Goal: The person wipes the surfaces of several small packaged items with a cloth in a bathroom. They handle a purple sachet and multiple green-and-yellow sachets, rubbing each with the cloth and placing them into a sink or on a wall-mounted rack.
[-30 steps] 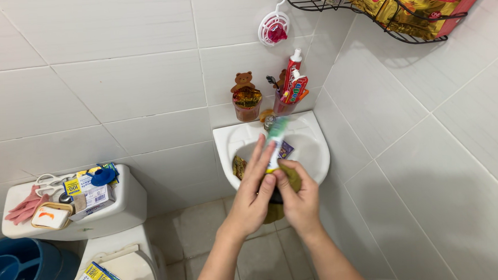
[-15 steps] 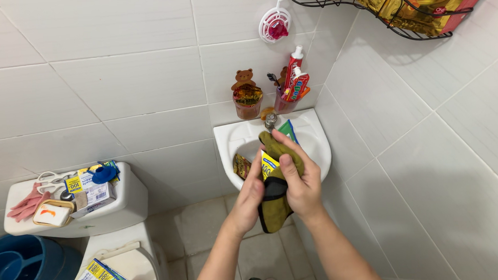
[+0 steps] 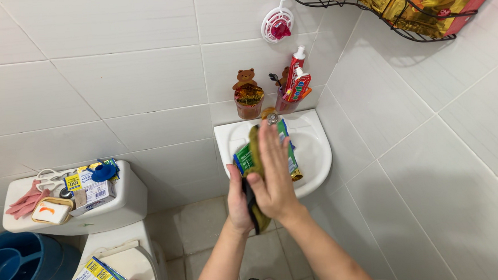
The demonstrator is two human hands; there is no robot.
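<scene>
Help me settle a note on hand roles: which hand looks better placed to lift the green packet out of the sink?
Probably the right hand: it lies flat on the olive cloth, fingers over the green packet in the sink. The left hand is under the cloth's lower end, farther back.

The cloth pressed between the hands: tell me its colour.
Olive-yellow cloth with a black edge, seen in the head view.
</scene>
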